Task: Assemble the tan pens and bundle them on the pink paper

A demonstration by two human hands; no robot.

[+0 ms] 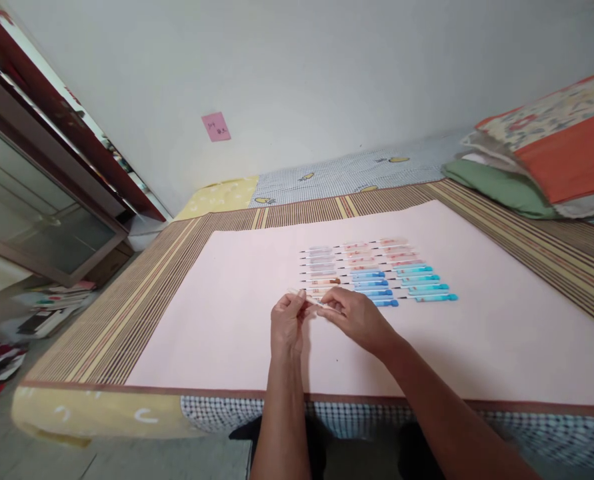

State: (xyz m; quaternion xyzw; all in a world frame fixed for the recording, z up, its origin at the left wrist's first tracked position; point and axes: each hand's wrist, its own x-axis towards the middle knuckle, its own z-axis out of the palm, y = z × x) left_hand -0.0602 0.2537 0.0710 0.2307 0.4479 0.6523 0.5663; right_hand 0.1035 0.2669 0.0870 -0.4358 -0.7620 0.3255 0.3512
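Observation:
My left hand (287, 320) and my right hand (361, 319) meet over the pink sheet, just in front of the rows of pens. Between them is a slim whitish pen part (315, 303), pinched by the fingers of both. Its exact form is partly hidden by the fingertips. Just beyond lie the pens in columns: pale grey ones (319, 261), pinkish ones (397, 250), dark blue ones (371, 284) and turquoise ones (429, 287). Thin white stems with dark tips point left from their barrels. Two orange-brown pens (327, 281) lie closest to my hands.
The pink sheet (217, 320) covers a striped mat (121, 300) on a bed. Folded bedding (567, 153) is piled at the right back. A pink note (216, 127) sticks to the wall. On the left stand a glass-panelled cabinet (41, 207) and floor clutter (41, 317).

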